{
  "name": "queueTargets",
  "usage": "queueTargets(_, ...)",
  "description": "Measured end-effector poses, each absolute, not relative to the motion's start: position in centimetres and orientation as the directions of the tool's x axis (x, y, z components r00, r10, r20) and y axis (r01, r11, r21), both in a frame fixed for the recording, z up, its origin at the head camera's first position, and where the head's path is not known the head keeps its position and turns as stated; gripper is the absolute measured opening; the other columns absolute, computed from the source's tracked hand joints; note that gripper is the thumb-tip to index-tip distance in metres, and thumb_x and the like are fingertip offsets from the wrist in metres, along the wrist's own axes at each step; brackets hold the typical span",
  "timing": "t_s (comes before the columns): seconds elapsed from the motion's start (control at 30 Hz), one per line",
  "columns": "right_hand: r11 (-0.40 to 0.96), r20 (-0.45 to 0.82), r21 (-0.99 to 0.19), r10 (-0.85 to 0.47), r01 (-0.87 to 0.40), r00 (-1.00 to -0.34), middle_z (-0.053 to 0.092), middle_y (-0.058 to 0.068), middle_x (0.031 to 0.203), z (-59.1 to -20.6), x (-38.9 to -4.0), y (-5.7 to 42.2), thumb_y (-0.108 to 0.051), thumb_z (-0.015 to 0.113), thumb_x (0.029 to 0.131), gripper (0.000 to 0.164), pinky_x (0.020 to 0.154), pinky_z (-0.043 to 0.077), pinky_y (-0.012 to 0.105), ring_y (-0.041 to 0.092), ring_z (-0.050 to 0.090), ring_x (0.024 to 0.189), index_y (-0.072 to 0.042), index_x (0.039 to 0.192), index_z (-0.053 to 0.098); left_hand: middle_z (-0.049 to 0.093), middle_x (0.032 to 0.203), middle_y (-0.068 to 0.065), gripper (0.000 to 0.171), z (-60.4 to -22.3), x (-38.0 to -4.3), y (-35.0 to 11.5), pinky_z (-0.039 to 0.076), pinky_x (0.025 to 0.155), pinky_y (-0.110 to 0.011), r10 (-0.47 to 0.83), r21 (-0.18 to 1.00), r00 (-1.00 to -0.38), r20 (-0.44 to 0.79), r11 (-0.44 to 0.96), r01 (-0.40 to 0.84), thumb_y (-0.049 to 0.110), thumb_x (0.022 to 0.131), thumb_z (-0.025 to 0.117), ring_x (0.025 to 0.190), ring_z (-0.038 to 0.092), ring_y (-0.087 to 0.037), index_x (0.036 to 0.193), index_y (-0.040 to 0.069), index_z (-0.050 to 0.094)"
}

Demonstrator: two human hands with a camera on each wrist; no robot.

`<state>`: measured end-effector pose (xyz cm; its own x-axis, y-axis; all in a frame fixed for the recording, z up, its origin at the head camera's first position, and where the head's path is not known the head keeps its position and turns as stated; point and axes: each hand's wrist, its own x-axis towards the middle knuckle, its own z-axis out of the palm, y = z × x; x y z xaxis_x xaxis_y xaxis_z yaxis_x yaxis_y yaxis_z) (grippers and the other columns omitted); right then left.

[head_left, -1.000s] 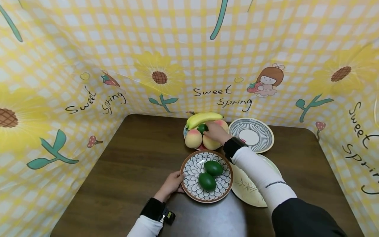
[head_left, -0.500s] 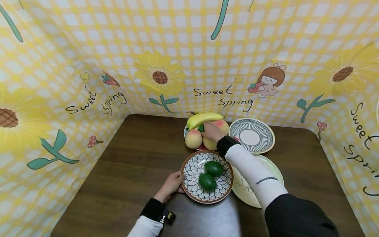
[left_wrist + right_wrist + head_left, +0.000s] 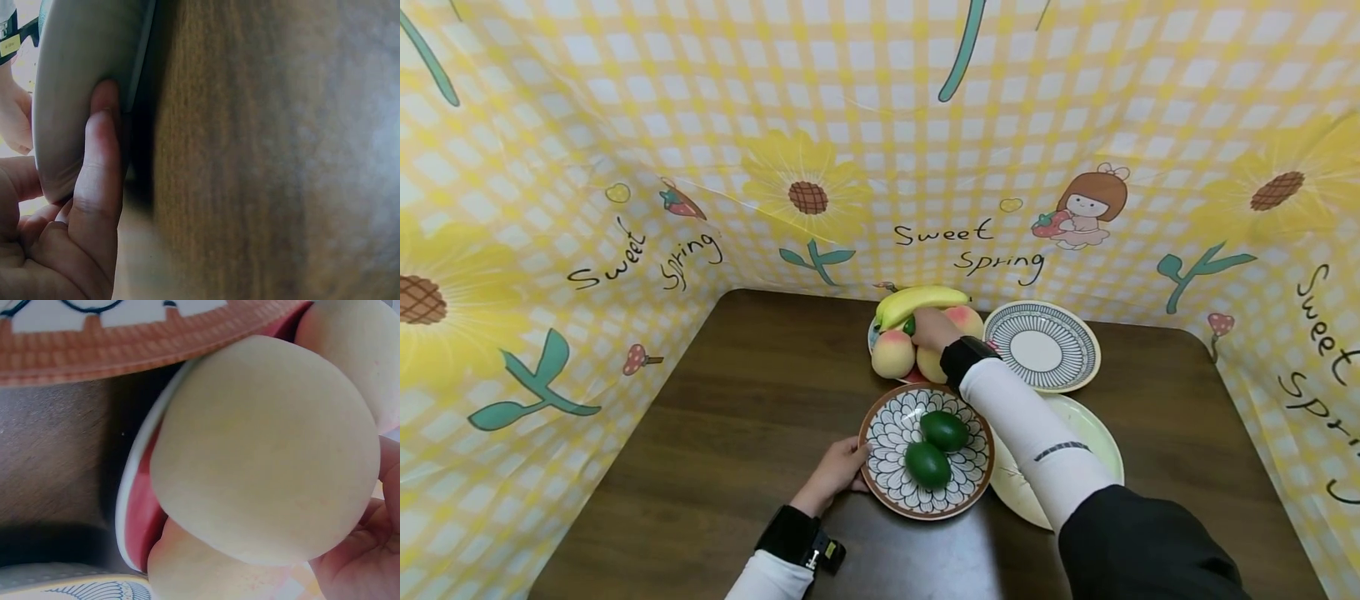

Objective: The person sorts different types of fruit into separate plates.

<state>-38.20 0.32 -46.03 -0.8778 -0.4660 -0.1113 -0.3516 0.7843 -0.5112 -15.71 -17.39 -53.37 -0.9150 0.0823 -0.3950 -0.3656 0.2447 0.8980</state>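
My left hand (image 3: 835, 471) grips the left rim of a brown-rimmed plate (image 3: 887, 417) with a black-and-white petal pattern, thumb at the edge. In the left wrist view, fingers (image 3: 97, 162) lie under the plate's pale underside (image 3: 69, 75), close over the table. Two dark green, smooth avocados (image 3: 943, 431) lie on it. Farther back, my right hand (image 3: 936, 327) reaches into the fruit and curls over another green avocado (image 3: 910, 326), mostly hidden by the fingers. Around it are a banana (image 3: 921, 303) and peaches (image 3: 892, 354); a large peach (image 3: 262, 450) fills the right wrist view.
The fruit sits in a red-lined dish (image 3: 140, 519). To its right stands a striped-rim plate (image 3: 1067, 333); a pale green plate (image 3: 1093, 437) lies partly under my right sleeve. The dark wooden table (image 3: 737, 417) is bordered by a yellow checked cloth (image 3: 850, 125).
My right hand has shifted slightly left and deeper into the fruit, covering more of the green avocado. The left hand and its plate have stayed almost in place.
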Motion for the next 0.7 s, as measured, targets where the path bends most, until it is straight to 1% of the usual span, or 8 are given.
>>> queueTargets(0.1, 0.808, -0.136, -0.481, -0.453, -0.341, -0.881, 0.068, 0.021, 0.114, -46.11, -38.66, 0.25, -0.002, 0.062, 0.092, 0.024, 0.089, 0.047, 0.038, 0.028, 0.057, 0.097, 0.006, 0.115, 0.063, 0.072, 0.079, -0.007, 0.039, -53.23, -15.74, -17.41, 0.059, 0.057, -0.024, 0.078, 0.895, -0.913, -0.401, 0.247, -0.372, 0.018, 0.109, 0.046, 0.058, 0.064, -0.007, 0.131, -0.012, 0.057)
queueTargets(0.2, 0.832, -0.166, -0.447, -0.438, -0.328, -0.883, 0.065, 0.018, 0.106, -46.22, -39.05, 0.21, -0.003, 0.062, 0.091, 0.021, 0.081, 0.042, 0.035, 0.025, 0.050, 0.087, 0.003, 0.111, 0.060, 0.073, 0.080, -0.008, 0.039, -53.11, -15.76, -17.43, 0.058, 0.057, -0.024, 0.078, 0.892, -0.910, -0.408, 0.249, -0.378, 0.018, 0.109, 0.046, 0.058, 0.065, -0.006, 0.131, -0.012, 0.057)
queueTargets(0.27, 0.838, -0.177, -0.443, -0.429, -0.318, -0.886, 0.062, 0.015, 0.104, -46.30, -39.14, 0.32, -0.005, 0.063, 0.091, 0.020, 0.079, 0.040, 0.033, 0.024, 0.048, 0.086, 0.001, 0.110, 0.058, 0.072, 0.081, -0.008, 0.039, -53.07, -15.73, -17.40, 0.059, 0.057, -0.023, 0.084, 0.891, -0.909, -0.408, 0.255, -0.377, 0.018, 0.109, 0.045, 0.059, 0.065, -0.006, 0.132, -0.012, 0.057)
queueTargets(0.33, 0.835, -0.172, -0.452, -0.427, -0.314, -0.888, 0.061, 0.014, 0.101, -46.35, -39.20, 0.35, -0.005, 0.063, 0.091, 0.016, 0.078, 0.040, 0.033, 0.023, 0.047, 0.085, -0.001, 0.106, 0.058, 0.073, 0.081, -0.009, 0.039, -53.08, -15.73, -17.41, 0.059, 0.057, -0.024, 0.086, 0.891, -0.909, -0.408, 0.257, -0.376, 0.018, 0.109, 0.045, 0.059, 0.065, -0.006, 0.132, -0.012, 0.057)
queueTargets(0.43, 0.825, -0.155, -0.466, -0.431, -0.319, -0.889, 0.058, 0.011, 0.092, -46.44, -39.26, 0.24, -0.004, 0.064, 0.090, 0.007, 0.074, 0.039, 0.032, 0.023, 0.046, 0.081, -0.004, 0.091, 0.057, 0.073, 0.082, -0.009, 0.039, -53.10, -15.75, -17.45, 0.059, 0.058, -0.024, 0.086, 0.889, -0.908, -0.411, 0.259, -0.378, 0.016, 0.109, 0.044, 0.060, 0.065, -0.006, 0.134, -0.012, 0.056)
queueTargets(0.53, 0.817, -0.136, -0.479, -0.431, -0.321, -0.892, 0.055, 0.009, 0.087, -46.47, -39.20, 0.15, -0.002, 0.064, 0.089, 0.014, 0.072, 0.038, 0.031, 0.022, 0.045, 0.078, -0.007, 0.082, 0.054, 0.074, 0.084, -0.011, 0.039, -53.08, -15.79, -17.45, 0.060, 0.059, -0.024, 0.090, 0.891, -0.907, -0.411, 0.250, -0.379, 0.015, 0.109, 0.044, 0.062, 0.066, -0.007, 0.134, -0.012, 0.055)
queueTargets(0.6, 0.814, -0.123, -0.484, -0.427, -0.322, -0.896, 0.055, 0.008, 0.086, -46.45, -39.10, 0.20, 0.001, 0.065, 0.088, 0.014, 0.072, 0.038, 0.030, 0.022, 0.045, 0.078, -0.006, 0.082, 0.054, 0.074, 0.085, -0.012, 0.039, -53.04, -15.81, -17.39, 0.060, 0.059, -0.025, 0.093, 0.894, -0.908, -0.409, 0.242, -0.378, 0.015, 0.109, 0.045, 0.062, 0.067, -0.008, 0.134, -0.013, 0.055)
queueTargets(0.7, 0.804, -0.095, -0.503, -0.417, -0.318, -0.904, 0.057, 0.009, 0.088, -46.26, -38.75, 0.40, 0.001, 0.067, 0.088, 0.008, 0.073, 0.039, 0.030, 0.022, 0.048, 0.080, -0.003, 0.088, 0.060, 0.075, 0.086, -0.015, 0.040, -53.05, -15.79, -17.42, 0.060, 0.059, -0.026, 0.095, 0.897, -0.910, -0.403, 0.238, -0.372, 0.015, 0.109, 0.045, 0.061, 0.067, -0.008, 0.134, -0.014, 0.054)
